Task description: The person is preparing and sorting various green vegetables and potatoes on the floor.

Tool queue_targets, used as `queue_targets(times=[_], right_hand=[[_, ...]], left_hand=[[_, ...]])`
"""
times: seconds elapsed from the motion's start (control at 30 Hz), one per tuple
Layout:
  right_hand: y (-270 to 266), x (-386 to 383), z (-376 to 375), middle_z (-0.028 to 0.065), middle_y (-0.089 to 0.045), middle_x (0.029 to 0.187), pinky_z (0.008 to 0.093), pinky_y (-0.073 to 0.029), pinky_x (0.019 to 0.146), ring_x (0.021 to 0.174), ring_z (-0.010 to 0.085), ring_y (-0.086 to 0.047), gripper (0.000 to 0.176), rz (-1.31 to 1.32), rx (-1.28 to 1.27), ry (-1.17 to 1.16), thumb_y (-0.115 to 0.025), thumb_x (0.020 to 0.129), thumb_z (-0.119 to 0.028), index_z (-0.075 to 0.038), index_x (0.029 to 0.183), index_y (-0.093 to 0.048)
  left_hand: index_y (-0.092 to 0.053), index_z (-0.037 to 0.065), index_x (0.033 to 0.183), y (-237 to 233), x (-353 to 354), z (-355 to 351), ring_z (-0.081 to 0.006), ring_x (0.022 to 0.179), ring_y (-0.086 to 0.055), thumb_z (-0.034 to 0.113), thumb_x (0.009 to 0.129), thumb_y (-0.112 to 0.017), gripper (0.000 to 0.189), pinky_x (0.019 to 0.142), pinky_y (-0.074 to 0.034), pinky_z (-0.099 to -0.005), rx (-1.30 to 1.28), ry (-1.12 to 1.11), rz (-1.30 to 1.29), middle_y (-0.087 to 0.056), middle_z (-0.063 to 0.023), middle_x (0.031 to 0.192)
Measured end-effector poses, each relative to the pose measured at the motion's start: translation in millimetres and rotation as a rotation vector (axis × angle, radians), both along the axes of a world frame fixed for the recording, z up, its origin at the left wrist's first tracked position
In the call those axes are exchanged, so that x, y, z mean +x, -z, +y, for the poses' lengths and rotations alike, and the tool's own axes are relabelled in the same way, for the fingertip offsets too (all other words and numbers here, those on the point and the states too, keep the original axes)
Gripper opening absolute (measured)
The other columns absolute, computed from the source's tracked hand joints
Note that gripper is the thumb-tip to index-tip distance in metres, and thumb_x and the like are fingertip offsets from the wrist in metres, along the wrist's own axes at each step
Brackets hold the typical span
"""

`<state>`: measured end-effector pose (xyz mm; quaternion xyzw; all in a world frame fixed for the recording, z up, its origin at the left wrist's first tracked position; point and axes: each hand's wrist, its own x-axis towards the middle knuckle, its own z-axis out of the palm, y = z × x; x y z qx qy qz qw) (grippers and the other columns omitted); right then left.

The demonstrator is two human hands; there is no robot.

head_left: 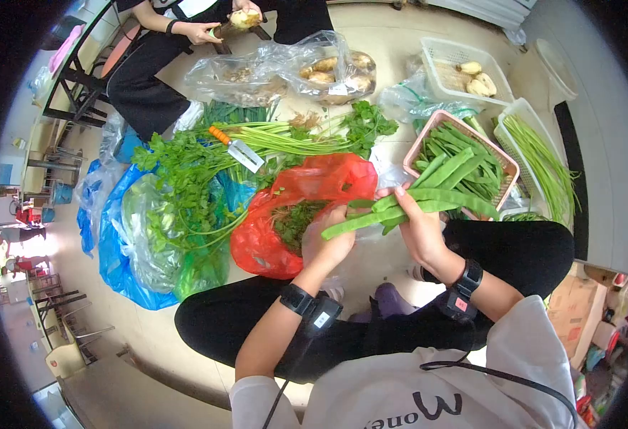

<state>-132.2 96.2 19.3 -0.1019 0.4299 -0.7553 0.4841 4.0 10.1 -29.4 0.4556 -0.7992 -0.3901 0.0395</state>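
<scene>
At the left, a heap of bags [136,243] on the floor. In the middle, a bag [317,169] with herbs [298,223] inside. Behind, stalks [292,143] with a peeler [245,155] on top. Farther back, roots [321,76] in a bag [339,89]. At the right, beans [446,154] in a basket [512,168], roots in a tub [430,68] behind, long stems [539,161] beside.

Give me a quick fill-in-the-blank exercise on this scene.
1. The flat pods in the right hand are coloured ____.
2. The plastic bag beside the left hand is ____.
3. The bladed tool has an ____ handle.
4. The co-worker wears a black band on one ____.

Missing words: green; red; orange; wrist.
</scene>
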Motion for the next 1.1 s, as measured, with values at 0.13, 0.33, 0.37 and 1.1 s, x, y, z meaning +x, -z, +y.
queue_targets(times=[0.13, 0.33, 0.37, 1.1], right_hand=[[-0.5, 4.7, -0.1, 0.0125, -0.062, 0.092, 0.0297, -0.047, 0.074, 0.082, 0.0174, -0.059, 0.009, -0.010, 0.030, 0.006, -0.051, 0.089, -0.011, -0.003, 0.092, -0.049], [-0.4, 10.0, -0.4, 0.0133, -0.061, 0.090, 0.0317, -0.048, 0.076, 0.084, 0.0193, -0.059, 0.010, 0.033, 0.086, -0.029, -0.050, 0.089, -0.012, -0.002, 0.092, -0.048], [-1.6, 11.4, -0.6, 0.0131, -0.062, 0.088, 0.0316, -0.048, 0.076, 0.083, 0.0193, -0.060, 0.010, 0.024, 0.069, -0.021, -0.051, 0.089, -0.011, -0.001, 0.091, -0.049], [6.5, -40.9, -0.5, 0.0052, -0.051, 0.077, 0.0317, -0.043, 0.072, 0.076, 0.0182, -0.053, 0.006, -0.304, 0.237, 0.250, -0.051, 0.087, -0.010, -0.005, 0.088, -0.048]], left_hand=[[-0.061, 0.008, 0.094, -0.5, 0.7, -3.0, -0.0355, 0.089, -0.058, 0.025, 0.084, -0.044, 0.026, 0.075, -0.045, -0.0429, 0.065, -0.007, 0.001, -0.062, -0.0192, 0.091], [-0.060, 0.004, 0.089, 8.0, -1.3, -5.5, -0.0373, 0.081, -0.058, 0.025, 0.084, -0.044, 0.027, 0.070, -0.044, -0.0452, 0.010, -0.082, -0.021, -0.062, -0.0195, 0.087], [-0.061, 0.002, 0.086, 27.4, 4.8, -12.0, -0.0384, 0.081, -0.058, 0.028, 0.083, -0.043, 0.032, 0.070, -0.044, -0.0461, 0.003, -0.085, -0.055, -0.061, -0.0223, 0.086], [-0.056, 0.004, 0.075, -37.5, -10.8, 2.1, -0.0321, 0.063, -0.058, 0.017, 0.082, -0.057, 0.015, 0.056, -0.046, -0.0405, -0.409, 0.322, 0.511, -0.058, -0.0137, 0.070]])
